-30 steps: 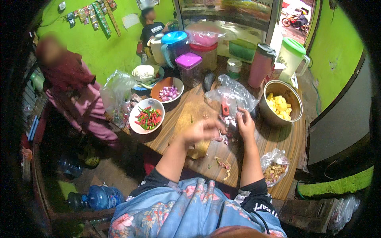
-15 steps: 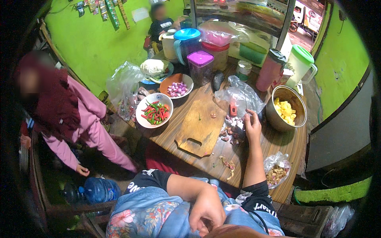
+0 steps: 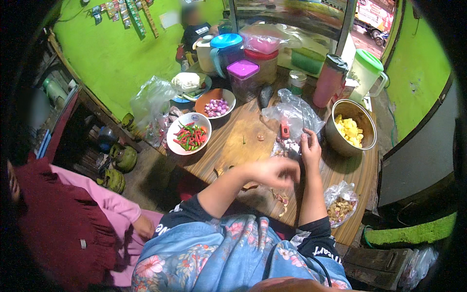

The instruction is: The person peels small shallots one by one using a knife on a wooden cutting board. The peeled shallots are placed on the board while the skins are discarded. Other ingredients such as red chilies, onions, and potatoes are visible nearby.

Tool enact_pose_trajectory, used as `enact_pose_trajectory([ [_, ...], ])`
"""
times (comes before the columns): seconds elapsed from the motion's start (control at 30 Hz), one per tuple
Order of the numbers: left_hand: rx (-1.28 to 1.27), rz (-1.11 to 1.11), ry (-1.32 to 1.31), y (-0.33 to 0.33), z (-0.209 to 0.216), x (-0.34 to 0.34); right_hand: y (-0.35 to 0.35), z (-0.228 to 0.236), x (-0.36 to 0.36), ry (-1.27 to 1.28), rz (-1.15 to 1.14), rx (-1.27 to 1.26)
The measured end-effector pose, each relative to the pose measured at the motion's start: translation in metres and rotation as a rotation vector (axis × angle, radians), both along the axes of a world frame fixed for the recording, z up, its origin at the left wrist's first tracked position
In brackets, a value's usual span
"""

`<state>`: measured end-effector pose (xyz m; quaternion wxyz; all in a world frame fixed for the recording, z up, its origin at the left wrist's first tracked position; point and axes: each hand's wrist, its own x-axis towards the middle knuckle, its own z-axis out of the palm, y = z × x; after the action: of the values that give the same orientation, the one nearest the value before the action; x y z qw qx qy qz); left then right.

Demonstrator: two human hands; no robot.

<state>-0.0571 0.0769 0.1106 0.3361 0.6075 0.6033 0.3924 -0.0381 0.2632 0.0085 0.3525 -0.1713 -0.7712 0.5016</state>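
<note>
My right hand (image 3: 311, 150) is closed around a thin knife (image 3: 302, 118), its blade seen almost edge-on and pointing away from me. Beneath that hand lies a small heap of garlic or shallot pieces and peelings (image 3: 289, 145). Blurred by motion, my left hand (image 3: 279, 172) hovers over the near right corner of the wooden chopping board (image 3: 247, 137); its fingers are too smeared to read. On the board lie a small pinkish piece (image 3: 260, 137) and a green scrap. A small red object (image 3: 284, 130) rests beside a crumpled clear plastic bag (image 3: 294, 109).
Left of the board are a bowl of red and green chillies (image 3: 189, 134) and a bowl of shallots (image 3: 215, 108). A metal pot of yellow chunks (image 3: 349, 131) and a bag of peelings (image 3: 340, 204) stand right. Jugs and tubs (image 3: 243, 70) line the back. Another person (image 3: 63, 219) is at left.
My left hand has risen from my lap to above the board's near corner. My right hand has shifted slightly farther away. The person at left has come nearer to me.
</note>
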Motion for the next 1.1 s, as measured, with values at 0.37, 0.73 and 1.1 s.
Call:
enact_pose_trajectory([
  [0.37, 0.157, 0.676, 0.625, 0.052, -0.123, -0.031, 0.011, -0.005, -0.003, -0.003, -0.076, -0.063],
  [0.73, 0.482, 0.81, 0.224, 0.05, -0.103, -0.034, 0.006, -0.005, 0.003, 0.102, 0.042, -0.191],
  [1.1, 0.523, 0.775, -0.903, 0.044, -0.119, -0.058, -0.005, 0.002, 0.001, 0.112, 0.18, -0.061],
])
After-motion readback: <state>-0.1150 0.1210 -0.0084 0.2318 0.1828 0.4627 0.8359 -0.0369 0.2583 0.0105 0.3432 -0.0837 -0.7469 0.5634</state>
